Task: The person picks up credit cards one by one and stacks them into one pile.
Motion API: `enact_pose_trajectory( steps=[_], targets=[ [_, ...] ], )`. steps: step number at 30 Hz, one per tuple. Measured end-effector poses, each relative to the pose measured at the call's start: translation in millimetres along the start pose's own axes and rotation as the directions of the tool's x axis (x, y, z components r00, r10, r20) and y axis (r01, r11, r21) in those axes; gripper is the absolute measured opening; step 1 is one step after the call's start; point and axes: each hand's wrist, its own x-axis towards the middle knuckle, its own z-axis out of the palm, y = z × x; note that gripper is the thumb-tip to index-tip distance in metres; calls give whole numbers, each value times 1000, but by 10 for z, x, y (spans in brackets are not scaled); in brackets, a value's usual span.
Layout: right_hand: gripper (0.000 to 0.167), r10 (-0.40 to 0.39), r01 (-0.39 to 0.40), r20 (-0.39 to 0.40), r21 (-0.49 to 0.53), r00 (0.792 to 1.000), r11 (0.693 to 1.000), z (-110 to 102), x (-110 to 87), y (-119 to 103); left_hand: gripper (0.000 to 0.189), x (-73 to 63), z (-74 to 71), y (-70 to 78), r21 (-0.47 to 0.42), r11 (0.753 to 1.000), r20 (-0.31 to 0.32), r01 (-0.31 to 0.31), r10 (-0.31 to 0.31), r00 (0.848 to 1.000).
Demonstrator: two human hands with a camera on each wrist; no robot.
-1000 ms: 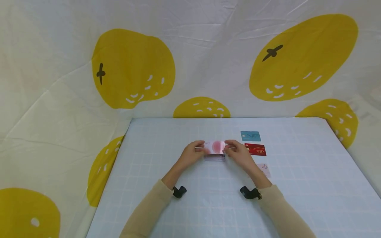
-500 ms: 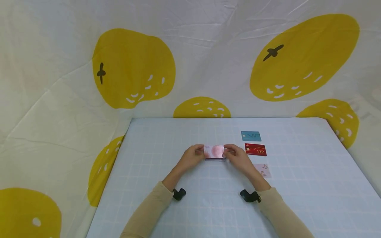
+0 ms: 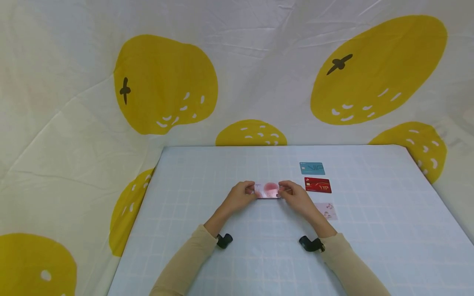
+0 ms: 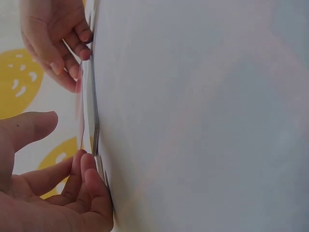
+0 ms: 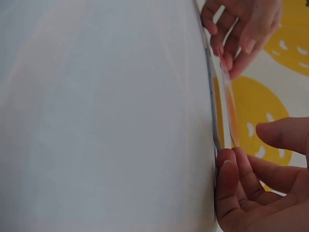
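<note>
A pink-and-white card [image 3: 266, 190] with a round pink print lies level between both hands. My left hand [image 3: 240, 195] holds its left end at the fingertips, and my right hand [image 3: 296, 198] holds its right end. Both wrist views show the card edge-on, bridging the two sets of fingers. Just under it is a thin stack of cards [image 4: 94, 121] with dark edges, low over the tabletop; a narrow gap separates the stack from the held card. Seen from the head, the pink card covers nearly all of that stack.
To the right lie a teal VIP card [image 3: 312, 168], a red VIP card [image 3: 318, 185] and a pale pink flowered card [image 3: 327, 211], partly behind the right forearm. They rest on a light blue checked tablecloth [image 3: 259, 255]. A fruit-printed cloth [image 3: 259, 74] hangs behind.
Both hands have lowered the pink card and drawn it toward the body, so it now covers the stack that showed below its near edge. The cards on the right stay put.
</note>
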Motion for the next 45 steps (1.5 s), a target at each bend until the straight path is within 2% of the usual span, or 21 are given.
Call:
enact_pose_trajectory(
  steps=[6, 45],
  targets=[
    [39, -3, 3, 6, -21, 1000, 1000, -4, 5, -8, 48, 18, 13, 6, 39, 999, 7, 4, -4, 1000],
    [40, -21, 24, 41, -91, 999, 996, -25, 3, -19, 47, 73, 23, 68, 115, 990, 48, 77, -83, 995]
  ],
)
